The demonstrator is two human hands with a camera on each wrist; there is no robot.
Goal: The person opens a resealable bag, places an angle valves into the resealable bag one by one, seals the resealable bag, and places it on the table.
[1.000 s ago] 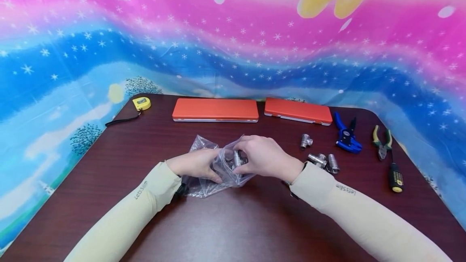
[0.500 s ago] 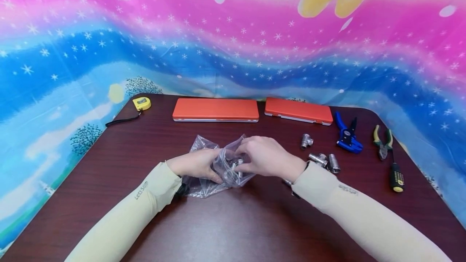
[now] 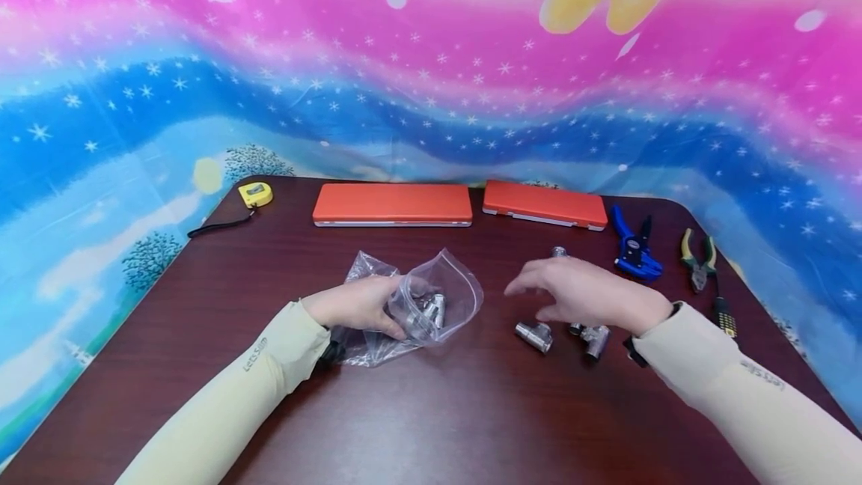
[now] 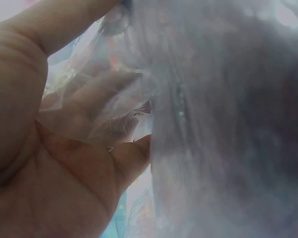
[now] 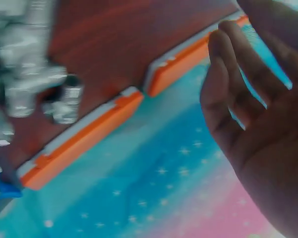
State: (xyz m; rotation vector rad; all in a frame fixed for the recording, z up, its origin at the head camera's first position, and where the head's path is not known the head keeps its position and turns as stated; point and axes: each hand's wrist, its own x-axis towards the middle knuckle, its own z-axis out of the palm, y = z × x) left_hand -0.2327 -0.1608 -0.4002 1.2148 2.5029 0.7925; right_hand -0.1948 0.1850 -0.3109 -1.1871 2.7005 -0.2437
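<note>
My left hand (image 3: pixel 360 304) holds a clear zip bag (image 3: pixel 465 294) near the middle of the table, its mouth spread toward the right. Inside the bag lie shiny metal pipe fittings (image 3: pixel 438 310); how many is unclear through the plastic. In the left wrist view the plastic (image 4: pixel 203 124) fills much of the picture beside the thumb and fingers. My right hand (image 3: pixel 586 290), fingers extended and holding nothing, hovers over loose metal fittings. A tee fitting (image 3: pixel 534 337) lies below its fingertips, and more fittings (image 3: pixel 594 341) lie under the palm. Another fitting (image 3: pixel 559 251) is mostly hidden behind the hand.
Two orange cases (image 3: pixel 393 204) lie along the table's back edge. A yellow tape measure (image 3: pixel 256 194) with a black strap sits back left. Toward the right are a blue-handled wire stripper (image 3: pixel 634 245), pliers (image 3: pixel 699 260) and a screwdriver (image 3: pixel 724 318) partly covered by the right sleeve.
My right hand has come out of the bag's mouth and moved right, over the loose fittings. The fitting it held now lies in the bag. The left hand keeps its grip.
</note>
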